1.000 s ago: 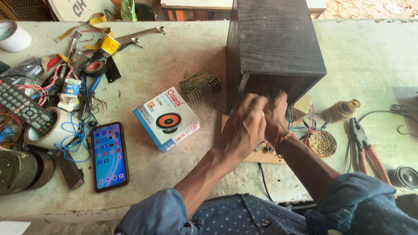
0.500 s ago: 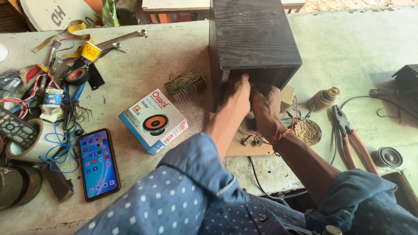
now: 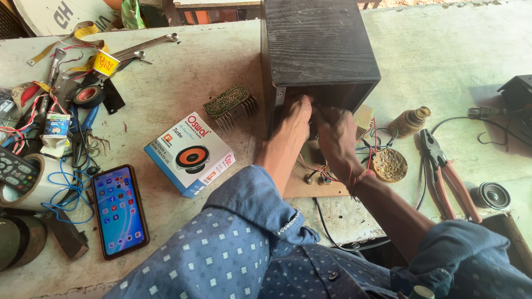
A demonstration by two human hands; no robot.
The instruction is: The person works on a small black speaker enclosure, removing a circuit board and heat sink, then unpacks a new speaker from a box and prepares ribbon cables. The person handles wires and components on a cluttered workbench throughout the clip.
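The big box [image 3: 318, 44] is black. The small box [image 3: 189, 153] is white and blue. The sleeves [image 3: 221, 249] are blue with white dots.

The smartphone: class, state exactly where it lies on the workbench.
The smartphone lies face up near the bench's front edge, left of the blue-and-white speaker box and right of the tape roll.

Bright daylight floods in from the upper right, washing out the pale, stained concrete worktop [image 3: 476, 61] there. The open mouth of the black wood-grain speaker cabinet [image 3: 316, 44] sits in deep shadow. Glare streaks the glossy smartphone screen [image 3: 119, 209]. Sharp focus throughout, slight wide-angle stretch at the edges.
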